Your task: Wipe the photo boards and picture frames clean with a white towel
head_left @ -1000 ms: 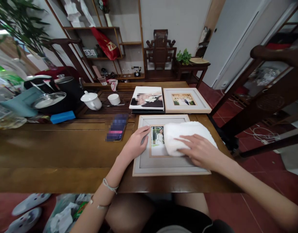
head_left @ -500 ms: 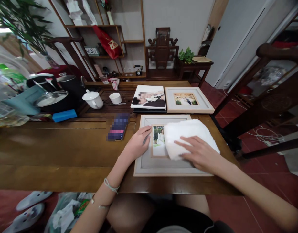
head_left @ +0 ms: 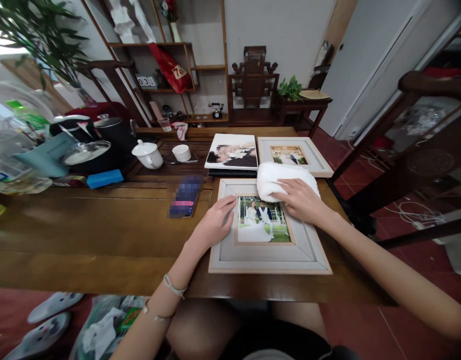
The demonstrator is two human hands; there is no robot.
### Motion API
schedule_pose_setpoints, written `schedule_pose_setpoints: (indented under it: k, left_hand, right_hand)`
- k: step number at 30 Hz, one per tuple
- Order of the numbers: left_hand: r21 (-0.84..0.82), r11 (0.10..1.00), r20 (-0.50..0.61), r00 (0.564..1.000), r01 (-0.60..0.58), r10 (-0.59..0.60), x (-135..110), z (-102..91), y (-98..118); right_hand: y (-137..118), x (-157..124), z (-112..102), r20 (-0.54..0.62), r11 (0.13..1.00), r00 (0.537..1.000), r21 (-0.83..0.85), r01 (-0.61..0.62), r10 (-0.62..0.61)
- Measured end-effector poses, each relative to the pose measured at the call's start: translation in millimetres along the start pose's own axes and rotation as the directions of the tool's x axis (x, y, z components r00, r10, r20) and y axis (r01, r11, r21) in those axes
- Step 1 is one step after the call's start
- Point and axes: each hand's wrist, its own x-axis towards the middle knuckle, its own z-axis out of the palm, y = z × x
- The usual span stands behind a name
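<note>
Head view: wooden table, told from its near edge outward
Near frame: flat by the table's near right corner, lower border just back from the near edge
Left hand: on the frame's left border, fingers close together and outstretched, thumb apart, nothing clasped
Right hand: fingers slightly spread over the white cloth; whether they pinch it, I cannot tell
White cloth: shifted since half a second ago, off the photo to the frame's far right border; pressure now seems to fall there, leaving the photo nearly all uncovered
Phone: left of the frame
Second frame: towards the table's far right corner, beside a photo panel
</note>
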Motion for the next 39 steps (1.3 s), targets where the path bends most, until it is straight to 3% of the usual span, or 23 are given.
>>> schedule_pose_setpoints:
  k: [4,9,20,24,31,34,39]
  left_hand:
    - [-0.037,0.999,-0.028,1.000,-0.003,0.002,0,0.9,0]
    - [-0.116,0.993,-0.045,0.998,0.025,-0.031,-1,1.3,0]
    - [-0.155,0.986,-0.085,0.994,0.056,-0.070,-6,2.5,0]
    - [-0.165,0.985,-0.091,0.994,0.045,-0.061,-6,4.2,0]
    - [-0.140,0.990,-0.071,0.997,0.004,-0.014,-7,6.0,-2]
    - [-0.134,0.991,-0.064,0.998,-0.003,-0.006,-7,6.7,-3]
    - [-0.136,0.991,-0.064,0.998,0.010,-0.018,-8,6.8,-2]
  right_hand:
    - [-20,-16,-1,-0.008,0.995,0.996,0.044,0.084,-0.084]
    - [-32,-33,-4,-0.042,0.993,0.994,0.070,0.099,-0.096]
    - [-26,-24,-9,0.005,0.994,0.996,0.065,0.086,-0.087]
    - [-35,-25,-10,0.034,0.998,0.998,0.038,0.054,-0.055]
    - [-79,-45,-45,0.152,0.957,0.969,0.246,0.154,-0.195]
    - [-65,-42,-46,0.132,0.962,0.975,0.230,0.146,-0.180]
    - [-9,-14,-13,0.045,0.998,0.998,0.045,-0.044,0.042]
